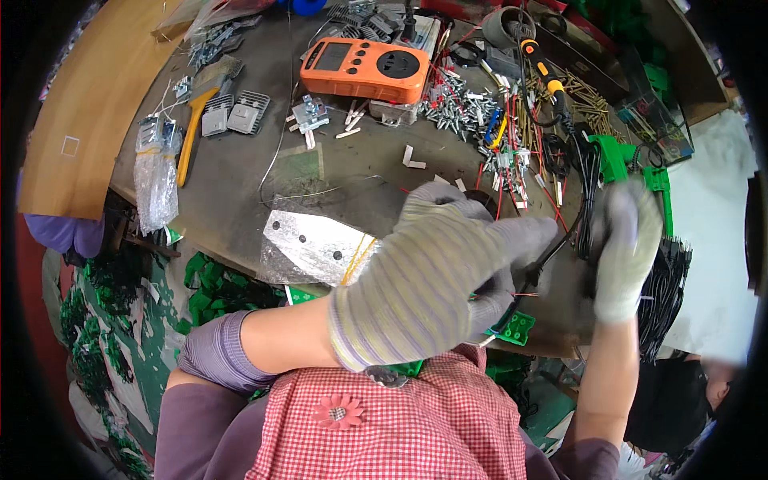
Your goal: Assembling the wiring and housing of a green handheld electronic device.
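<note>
My left hand (432,272), in a striped grey glove, reaches across the middle with its fingers curled. A black power cord (549,254) runs down to these fingers and seems to be gripped there, though the glove partly hides the hold. Just below the fingers shows a green plastic part (516,328), with thin red wire ends close by. My right hand (628,248), also gloved, is smeared by motion at the right, beside hanging black cords (666,296); its grip cannot be made out. Left of my left hand lies a white plate in clear wrap with yellow bands (312,242).
An orange meter (364,69) with a socket stands at the back. Beyond my hands lie piled screws (460,104), a yellow-black screwdriver-like tool (542,68) and a green clamp-like piece (612,158). At left are a yellow-handled brush (192,140) and bubble-wrapped parts (156,180).
</note>
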Demonstrator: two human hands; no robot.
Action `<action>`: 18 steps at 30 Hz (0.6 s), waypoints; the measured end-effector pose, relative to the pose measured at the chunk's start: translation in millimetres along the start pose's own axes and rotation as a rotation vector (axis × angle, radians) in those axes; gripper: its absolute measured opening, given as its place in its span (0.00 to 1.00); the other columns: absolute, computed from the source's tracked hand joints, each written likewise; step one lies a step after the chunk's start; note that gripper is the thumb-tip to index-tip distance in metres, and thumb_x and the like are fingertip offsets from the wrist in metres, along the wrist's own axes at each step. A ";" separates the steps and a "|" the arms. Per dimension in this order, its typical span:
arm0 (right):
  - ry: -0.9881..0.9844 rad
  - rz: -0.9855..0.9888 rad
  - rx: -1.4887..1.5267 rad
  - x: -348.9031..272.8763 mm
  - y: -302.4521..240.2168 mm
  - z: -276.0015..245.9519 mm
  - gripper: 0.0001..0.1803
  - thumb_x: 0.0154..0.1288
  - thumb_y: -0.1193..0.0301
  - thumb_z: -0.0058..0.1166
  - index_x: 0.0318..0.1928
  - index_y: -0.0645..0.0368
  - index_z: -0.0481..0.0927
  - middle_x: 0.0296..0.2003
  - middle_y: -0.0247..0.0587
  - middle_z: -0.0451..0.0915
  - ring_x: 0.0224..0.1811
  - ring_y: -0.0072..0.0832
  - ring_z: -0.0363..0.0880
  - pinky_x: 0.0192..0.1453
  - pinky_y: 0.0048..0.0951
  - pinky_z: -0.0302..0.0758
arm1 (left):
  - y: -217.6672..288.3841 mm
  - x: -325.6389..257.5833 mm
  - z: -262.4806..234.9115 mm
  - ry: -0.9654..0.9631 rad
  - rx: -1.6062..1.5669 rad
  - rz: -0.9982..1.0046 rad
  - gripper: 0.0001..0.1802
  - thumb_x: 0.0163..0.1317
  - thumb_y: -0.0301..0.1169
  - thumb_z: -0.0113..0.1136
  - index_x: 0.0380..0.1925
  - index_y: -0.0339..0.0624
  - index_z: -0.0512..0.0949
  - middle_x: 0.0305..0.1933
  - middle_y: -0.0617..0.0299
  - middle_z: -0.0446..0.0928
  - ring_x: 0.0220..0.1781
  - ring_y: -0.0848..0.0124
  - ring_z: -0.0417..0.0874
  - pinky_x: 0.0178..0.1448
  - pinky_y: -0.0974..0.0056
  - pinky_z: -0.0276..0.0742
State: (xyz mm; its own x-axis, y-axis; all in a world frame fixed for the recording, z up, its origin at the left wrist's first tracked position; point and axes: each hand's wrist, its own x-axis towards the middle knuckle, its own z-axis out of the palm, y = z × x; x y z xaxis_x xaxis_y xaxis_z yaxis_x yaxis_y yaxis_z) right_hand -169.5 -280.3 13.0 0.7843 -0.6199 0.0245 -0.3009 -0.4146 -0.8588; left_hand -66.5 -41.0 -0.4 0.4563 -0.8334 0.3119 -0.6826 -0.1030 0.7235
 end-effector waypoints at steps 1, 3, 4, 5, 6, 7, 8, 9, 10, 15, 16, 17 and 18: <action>0.075 -0.167 -0.055 30.5 5.4 6.4 0.18 0.61 0.74 0.59 0.52 0.63 0.80 0.37 0.40 0.80 0.40 0.23 0.77 0.48 0.26 0.75 | 0.0 -1.1 -6.0 -0.072 0.024 -0.067 0.38 0.49 0.31 0.69 0.65 0.44 0.74 0.39 0.67 0.86 0.45 0.64 0.83 0.63 0.54 0.68; 0.059 -0.400 -0.190 71.3 -0.4 19.7 0.26 0.59 0.77 0.59 0.60 0.58 0.78 0.42 0.39 0.81 0.44 0.23 0.78 0.53 0.26 0.74 | -5.5 -1.5 -18.4 -0.034 -0.094 -0.045 0.39 0.49 0.33 0.70 0.66 0.43 0.73 0.45 0.63 0.85 0.51 0.64 0.82 0.65 0.55 0.68; -0.043 -0.475 -0.254 83.3 -10.9 30.1 0.29 0.59 0.79 0.59 0.63 0.54 0.77 0.43 0.40 0.83 0.45 0.25 0.81 0.54 0.28 0.75 | -8.9 -5.1 -27.0 0.015 -0.195 -0.036 0.41 0.48 0.34 0.71 0.67 0.41 0.72 0.51 0.59 0.84 0.56 0.63 0.82 0.68 0.56 0.69; -0.053 -0.651 -0.247 101.5 -6.9 38.9 0.31 0.59 0.79 0.58 0.65 0.51 0.77 0.45 0.44 0.83 0.48 0.31 0.82 0.55 0.31 0.76 | -17.9 -10.0 -34.3 0.042 -0.243 -0.057 0.45 0.48 0.38 0.73 0.68 0.37 0.70 0.59 0.54 0.79 0.64 0.63 0.78 0.70 0.59 0.69; -0.069 -0.825 -0.238 121.1 2.5 50.5 0.33 0.59 0.79 0.58 0.66 0.48 0.76 0.48 0.48 0.84 0.51 0.36 0.84 0.56 0.34 0.77 | -28.2 -10.0 -43.6 0.083 -0.251 -0.085 0.41 0.51 0.39 0.71 0.66 0.35 0.71 0.59 0.53 0.79 0.63 0.64 0.78 0.71 0.59 0.68; -0.071 -0.876 -0.324 134.3 5.1 53.4 0.32 0.59 0.79 0.58 0.65 0.49 0.76 0.48 0.51 0.83 0.52 0.42 0.83 0.56 0.37 0.77 | -31.7 -14.5 -51.0 0.158 -0.244 -0.168 0.36 0.53 0.39 0.68 0.62 0.34 0.75 0.59 0.53 0.79 0.62 0.64 0.78 0.70 0.58 0.69; -0.079 -0.932 -0.402 143.1 6.0 58.3 0.31 0.59 0.79 0.59 0.65 0.49 0.77 0.49 0.54 0.82 0.53 0.48 0.82 0.56 0.40 0.77 | -39.8 -21.0 -61.7 0.165 -0.201 -0.253 0.30 0.54 0.36 0.69 0.57 0.33 0.77 0.56 0.54 0.79 0.59 0.64 0.79 0.68 0.57 0.71; -0.023 -0.851 -0.413 145.2 1.8 68.2 0.25 0.61 0.77 0.60 0.60 0.50 0.80 0.43 0.54 0.83 0.47 0.51 0.82 0.51 0.40 0.79 | -37.7 -28.8 -67.2 0.216 -0.103 -0.397 0.29 0.54 0.34 0.71 0.56 0.35 0.78 0.51 0.52 0.81 0.55 0.65 0.81 0.61 0.59 0.75; -0.012 -0.842 -0.422 147.9 -0.4 66.3 0.25 0.61 0.77 0.60 0.60 0.50 0.80 0.43 0.54 0.83 0.47 0.51 0.82 0.51 0.40 0.79 | -42.9 -32.7 -69.9 0.205 -0.108 -0.386 0.29 0.54 0.34 0.71 0.56 0.35 0.78 0.51 0.52 0.81 0.55 0.65 0.81 0.61 0.59 0.75; 0.172 -0.951 0.042 132.3 -4.5 59.1 0.11 0.65 0.73 0.66 0.48 0.59 0.85 0.38 0.35 0.86 0.39 0.22 0.82 0.45 0.25 0.78 | -81.3 -51.4 -65.0 0.191 0.588 -0.333 0.12 0.56 0.27 0.69 0.41 0.37 0.85 0.35 0.52 0.82 0.41 0.64 0.84 0.47 0.65 0.77; 0.209 -0.965 0.157 118.4 -9.4 53.9 0.10 0.67 0.75 0.64 0.48 0.62 0.85 0.39 0.30 0.84 0.40 0.14 0.80 0.46 0.21 0.77 | -77.5 -51.1 -62.6 0.188 0.589 -0.338 0.12 0.56 0.27 0.69 0.41 0.37 0.85 0.35 0.52 0.82 0.41 0.64 0.84 0.47 0.65 0.77; 0.316 -0.842 0.124 105.7 -4.1 42.5 0.11 0.70 0.72 0.61 0.49 0.63 0.85 0.40 0.30 0.85 0.41 0.15 0.80 0.48 0.21 0.77 | -68.1 -48.3 -58.1 0.296 0.469 -0.380 0.10 0.56 0.26 0.69 0.38 0.37 0.86 0.33 0.54 0.82 0.38 0.63 0.84 0.45 0.64 0.77; 0.419 -0.721 0.091 92.3 1.5 30.9 0.12 0.72 0.70 0.59 0.49 0.64 0.84 0.41 0.31 0.85 0.42 0.16 0.81 0.50 0.21 0.77 | -60.5 -47.1 -55.1 0.407 0.349 -0.420 0.07 0.55 0.24 0.69 0.35 0.38 0.86 0.31 0.55 0.82 0.34 0.63 0.83 0.43 0.64 0.77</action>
State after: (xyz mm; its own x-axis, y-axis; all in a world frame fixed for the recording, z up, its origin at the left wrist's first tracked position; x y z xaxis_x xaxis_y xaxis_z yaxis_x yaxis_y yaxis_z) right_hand -80.7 -317.5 -1.8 0.4959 -0.4268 0.7563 0.2560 -0.7603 -0.5970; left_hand -15.2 34.4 -24.8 0.8547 -0.4206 0.3043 -0.5136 -0.5990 0.6144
